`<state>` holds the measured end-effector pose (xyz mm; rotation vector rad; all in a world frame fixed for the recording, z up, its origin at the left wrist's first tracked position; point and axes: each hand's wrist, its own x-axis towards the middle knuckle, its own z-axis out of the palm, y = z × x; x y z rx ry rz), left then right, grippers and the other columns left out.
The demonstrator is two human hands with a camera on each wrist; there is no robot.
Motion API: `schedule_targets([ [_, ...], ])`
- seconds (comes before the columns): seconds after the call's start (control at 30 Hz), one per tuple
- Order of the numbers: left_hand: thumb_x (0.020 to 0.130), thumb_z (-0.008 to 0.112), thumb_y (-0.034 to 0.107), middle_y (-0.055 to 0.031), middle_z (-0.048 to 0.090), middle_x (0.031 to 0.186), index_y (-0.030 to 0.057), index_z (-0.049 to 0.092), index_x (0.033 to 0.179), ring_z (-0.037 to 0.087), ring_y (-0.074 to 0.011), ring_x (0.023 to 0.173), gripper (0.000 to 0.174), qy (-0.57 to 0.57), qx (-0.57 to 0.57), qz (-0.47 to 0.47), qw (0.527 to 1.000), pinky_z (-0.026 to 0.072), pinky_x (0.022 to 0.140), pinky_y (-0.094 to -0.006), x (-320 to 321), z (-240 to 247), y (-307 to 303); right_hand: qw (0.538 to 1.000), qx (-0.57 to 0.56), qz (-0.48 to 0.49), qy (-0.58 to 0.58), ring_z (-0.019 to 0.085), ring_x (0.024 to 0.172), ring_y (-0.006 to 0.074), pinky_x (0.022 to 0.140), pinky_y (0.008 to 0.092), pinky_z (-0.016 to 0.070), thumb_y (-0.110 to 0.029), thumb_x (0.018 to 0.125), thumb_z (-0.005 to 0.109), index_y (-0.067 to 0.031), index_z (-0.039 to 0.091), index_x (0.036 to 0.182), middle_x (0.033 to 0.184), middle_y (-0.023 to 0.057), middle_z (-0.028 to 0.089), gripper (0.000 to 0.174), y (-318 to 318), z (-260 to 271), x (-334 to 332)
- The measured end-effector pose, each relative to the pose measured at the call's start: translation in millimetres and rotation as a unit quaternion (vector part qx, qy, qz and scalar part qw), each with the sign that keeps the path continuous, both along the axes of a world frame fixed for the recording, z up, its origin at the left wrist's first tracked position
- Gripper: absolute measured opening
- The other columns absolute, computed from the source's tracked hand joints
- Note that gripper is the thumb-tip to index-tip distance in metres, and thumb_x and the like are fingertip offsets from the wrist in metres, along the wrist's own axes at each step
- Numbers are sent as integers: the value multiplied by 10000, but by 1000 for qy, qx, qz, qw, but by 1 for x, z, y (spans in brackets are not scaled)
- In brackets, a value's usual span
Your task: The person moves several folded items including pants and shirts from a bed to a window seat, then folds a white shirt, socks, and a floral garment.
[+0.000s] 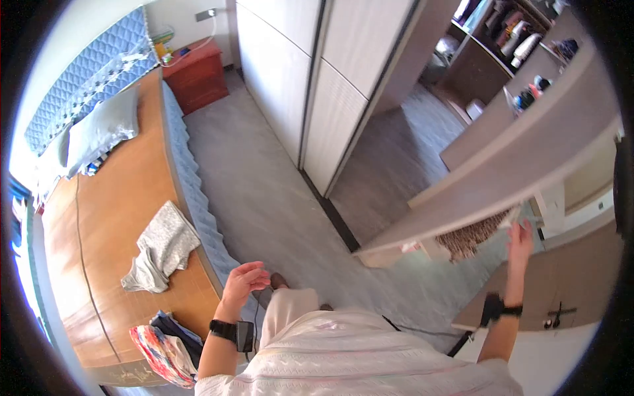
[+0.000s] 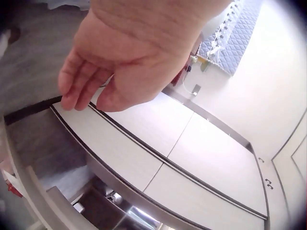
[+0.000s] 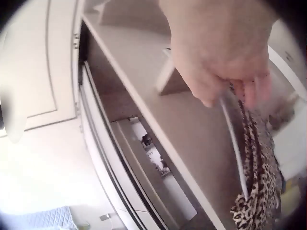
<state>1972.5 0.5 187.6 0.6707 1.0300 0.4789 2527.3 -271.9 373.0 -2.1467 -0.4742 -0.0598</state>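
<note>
My right hand [image 1: 520, 243] is out to the right, beside the wardrobe's side panel. In the right wrist view its fingers curl round the top of a leopard-print garment [image 3: 259, 177], which hangs down in folds. A thin pale strip [image 3: 233, 143] runs down along the cloth from the fingers. The head view shows the garment [image 1: 470, 236] partly behind the panel edge. My left hand [image 1: 246, 280] hovers near the bed's edge with loosely bent fingers and nothing in it; the left wrist view shows the hand [image 2: 124, 67] in front of the sliding doors.
On the left, a bed [image 1: 119, 218] bears a grey garment [image 1: 165, 244] and a pile of colourful clothes [image 1: 162, 353]. A red nightstand [image 1: 198, 76] stands beyond it. Pale sliding doors [image 1: 343, 86] and a wardrobe panel [image 1: 489, 178] rise ahead. Grey floor [image 1: 244, 158] runs between.
</note>
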Motion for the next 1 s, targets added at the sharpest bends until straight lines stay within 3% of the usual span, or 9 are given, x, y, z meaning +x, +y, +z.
schedule_targets([
  [0.07,838,572,122,-109,635,869,-3,547,1078,639,-194,723,272,16,13,-8,1000,516,623,-269,-1,5,36,953,-77,-26,-291,501,1063,191,820,313,432,-201,885,539,-43,388,1309,1216,98,523,478,3,21,-41],
  [0.17,831,582,124,-92,631,853,-9,547,1098,633,-184,717,300,19,14,-40,999,512,618,-263,-4,14,86,952,31,9,-304,477,1107,193,870,316,401,-142,872,544,-56,385,1316,1267,78,494,480,84,62,-135],
  [0.33,832,583,117,-95,635,868,-12,556,1089,628,-172,706,289,35,53,-53,997,505,612,-253,3,14,153,971,122,176,-103,446,1168,214,904,329,394,-92,842,588,-59,344,1342,1300,125,451,557,219,12,-148],
  [0.43,830,584,117,-98,636,877,-15,557,1090,627,-168,711,293,29,71,-44,996,502,620,-251,7,13,175,963,151,222,31,385,1227,257,991,368,335,-147,834,623,-59,280,1371,1344,177,378,644,301,-19,-110],
  [0.53,829,580,124,-102,637,881,-21,552,1099,628,-173,727,307,18,55,-25,998,504,635,-263,1,-4,182,950,202,231,54,353,1249,274,1029,383,280,-204,832,637,-43,240,1381,1360,189,350,696,386,-41,-51],
  [0.73,836,568,131,-119,638,876,-13,551,1085,638,-197,723,287,67,11,157,985,506,624,-283,-39,-14,183,911,233,311,136,370,1223,253,1034,338,269,-256,826,652,43,201,1362,1345,148,373,761,514,-48,-4],
  [0.77,836,568,131,-119,638,876,-13,551,1085,638,-197,723,287,69,10,175,982,506,624,-283,-45,-15,180,922,249,239,176,389,1200,235,1019,322,288,-262,827,652,79,248,1326,1332,142,384,727,520,-48,-6],
  [0.83,832,567,122,-122,638,868,-8,551,1066,639,-205,709,268,57,-16,281,958,510,610,-288,-50,-15,179,917,265,237,181,392,1198,234,1011,327,296,-260,839,636,98,254,1305,1334,163,375,701,524,-58,2],
  [1.0,826,564,111,-118,636,850,-5,551,1057,635,-204,692,259,37,-40,357,932,514,610,-285,-27,-27,201,916,260,276,135,403,1170,201,1003,316,286,-230,860,615,59,329,1287,1296,130,417,590,544,-60,-3],
])
